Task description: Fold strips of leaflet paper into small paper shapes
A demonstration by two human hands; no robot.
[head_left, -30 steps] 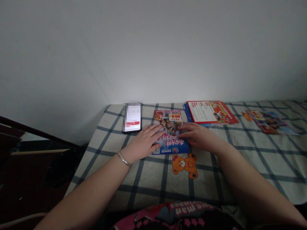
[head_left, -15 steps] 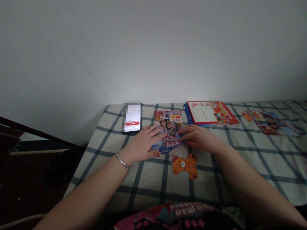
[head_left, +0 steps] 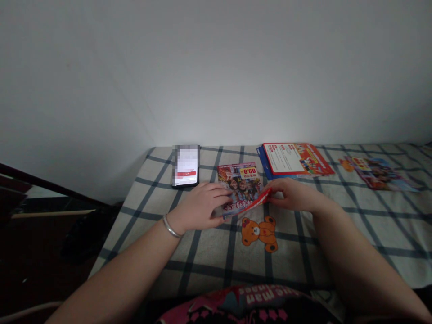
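Observation:
A colourful printed flyer [head_left: 241, 182] lies on the checked cloth in front of me, its "89.9" label upside down from my side. My left hand [head_left: 205, 202], with a silver bangle at the wrist, rests with fingers stretched over the flyer's left edge. At the near right corner, my right hand [head_left: 286, 193] pinches the paper between thumb and fingers. That near edge is lifted and curled over, showing a red underside.
A phone [head_left: 186, 166] with a lit screen lies left of the flyer. Several stacked red and blue leaflets [head_left: 286, 159] lie behind my right hand. Another flyer [head_left: 383, 173] is at far right. The checked cloth [head_left: 209, 261] meets a white wall [head_left: 216, 76].
My right hand has gone from resting flat on the flyer to pinching its near right corner and raising it. The flyer has shifted slightly toward me; my left hand stays about in place.

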